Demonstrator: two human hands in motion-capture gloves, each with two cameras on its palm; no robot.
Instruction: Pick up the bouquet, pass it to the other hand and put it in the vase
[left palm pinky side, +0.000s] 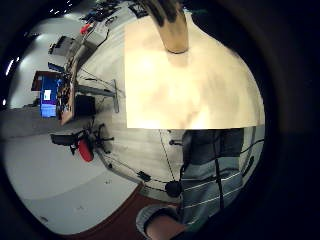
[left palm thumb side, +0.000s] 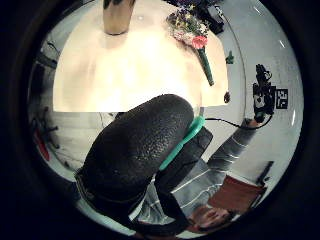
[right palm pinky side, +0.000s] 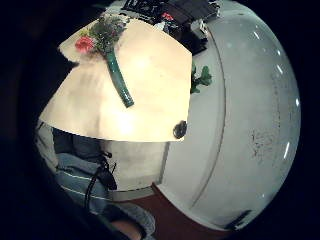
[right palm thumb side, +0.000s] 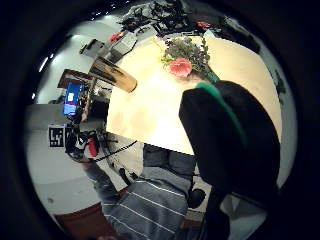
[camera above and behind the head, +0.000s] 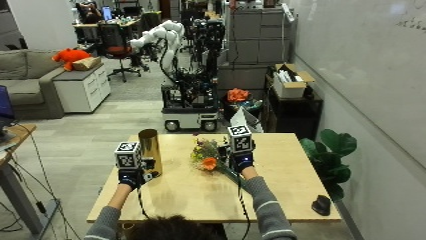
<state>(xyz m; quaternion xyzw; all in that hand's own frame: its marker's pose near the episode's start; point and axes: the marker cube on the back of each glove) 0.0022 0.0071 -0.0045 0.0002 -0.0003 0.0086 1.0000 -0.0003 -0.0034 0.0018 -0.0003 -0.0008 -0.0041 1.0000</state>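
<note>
Robotics lab, white robot arm (camera above and behind the head: 158, 36) on cart, office chairs (camera above and behind the head: 118, 50), whiteboard (camera above and behind the head: 373, 65)

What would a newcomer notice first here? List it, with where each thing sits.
First the bouquet, lying flat near the middle of the wooden table, its orange-red flower toward the person. Next the tall gold vase, upright at the table's left part. The left hand is raised beside the vase and the right hand by the bouquet's stem end; neither visibly holds anything.
</note>
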